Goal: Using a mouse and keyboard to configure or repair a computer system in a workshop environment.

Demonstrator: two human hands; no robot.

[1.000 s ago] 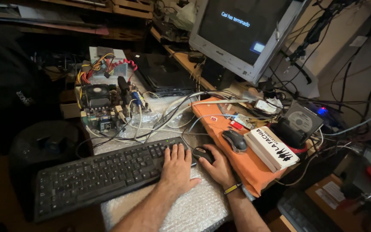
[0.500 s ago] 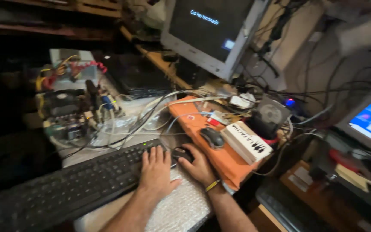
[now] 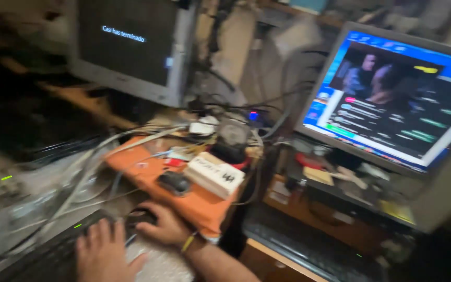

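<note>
Left hand [image 3: 102, 253] spread flat on keyboard [image 3: 53, 261], right hand [image 3: 165, 227] cupped over mouse [image 3: 141, 216]

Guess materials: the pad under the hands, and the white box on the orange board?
Silvery pad under the left hand: looks like bubble wrap, dimpled shiny plastic, though blurred. White rectangular box: probably matte cardboard, with crisp edges and a flat printed face. Orange board: unclear.

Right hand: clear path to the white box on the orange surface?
Probably yes. The right hand lies at the orange surface edge; between it and the white box only a small dark mouse-like object sits slightly left.
</note>
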